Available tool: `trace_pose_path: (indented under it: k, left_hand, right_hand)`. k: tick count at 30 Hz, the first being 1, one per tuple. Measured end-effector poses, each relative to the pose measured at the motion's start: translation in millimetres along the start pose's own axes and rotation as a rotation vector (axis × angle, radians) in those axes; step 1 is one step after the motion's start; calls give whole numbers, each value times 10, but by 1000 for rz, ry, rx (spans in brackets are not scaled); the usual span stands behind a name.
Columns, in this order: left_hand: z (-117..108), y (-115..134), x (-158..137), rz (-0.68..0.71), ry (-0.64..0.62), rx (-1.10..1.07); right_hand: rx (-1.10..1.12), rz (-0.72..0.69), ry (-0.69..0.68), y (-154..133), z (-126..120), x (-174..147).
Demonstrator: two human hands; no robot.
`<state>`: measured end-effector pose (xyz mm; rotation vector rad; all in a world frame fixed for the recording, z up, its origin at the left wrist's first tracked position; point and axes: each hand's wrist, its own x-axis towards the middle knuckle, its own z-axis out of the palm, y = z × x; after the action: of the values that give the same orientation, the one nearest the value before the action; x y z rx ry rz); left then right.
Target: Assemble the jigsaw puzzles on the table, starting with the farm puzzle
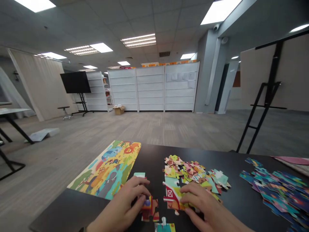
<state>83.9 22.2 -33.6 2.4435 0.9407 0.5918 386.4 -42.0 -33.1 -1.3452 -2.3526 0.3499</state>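
Observation:
My left hand (127, 200) is curled over the dark table, thumb and fingertips closed on a red and yellow puzzle piece (147, 203). Another jigsaw piece with a pale blue face (139, 174) lies just beyond those fingers. My right hand (203, 202) grips the right edge of a puzzle piece with a red barn (170, 193); its fingers partly cover the green area there. A teal piece (165, 227) lies between the hands at the near edge. Beyond my right hand is a heap of loose farm-coloured pieces (194, 170).
A completed-looking animal picture sheet (108, 169) lies at the table's left. Several dark blue puzzle pieces (281, 190) are piled at the right, near a pink-edged sheet (293, 160). Past the table stand a black easel (259, 106), white shelves (151, 88) and a screen (75, 82).

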Motion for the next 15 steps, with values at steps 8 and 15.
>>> trace_pose_path:
  k: [8,15]
  left_hand:
    - [-114,4,-59,61,10,101]
    - [152,-157,-54,143,14,137]
  right_hand:
    - [39,-16,38,24,-2,4]
    - [16,-42,93,13,58,-14]
